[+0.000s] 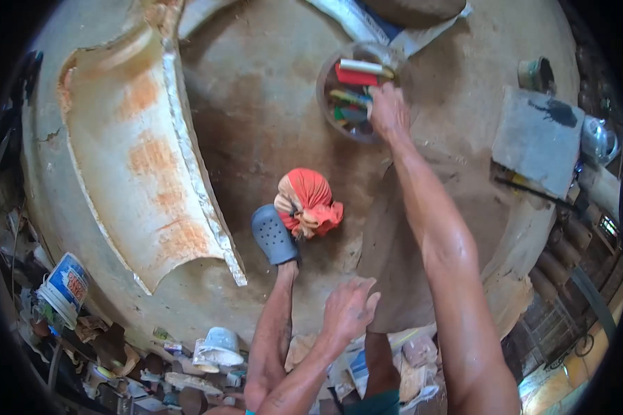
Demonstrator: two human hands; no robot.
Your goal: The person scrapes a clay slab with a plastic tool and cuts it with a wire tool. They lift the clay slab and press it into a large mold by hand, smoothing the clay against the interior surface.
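On the floor (256,104), a large curved shell (145,159) lies left of a round tub (323,88). The right hand (389,112), clearly nearer the tub, reaches over its near-right rim, fingers bent among its contents; I cannot tell whether the grip holds anything. The left hand (349,308) is well apart, loosely curled, with nothing visible in it. A red-and-tan cloth bundle (310,200) sits between. Beyond the right fingertips, a white stick (365,67) lies crosswise in the tub.
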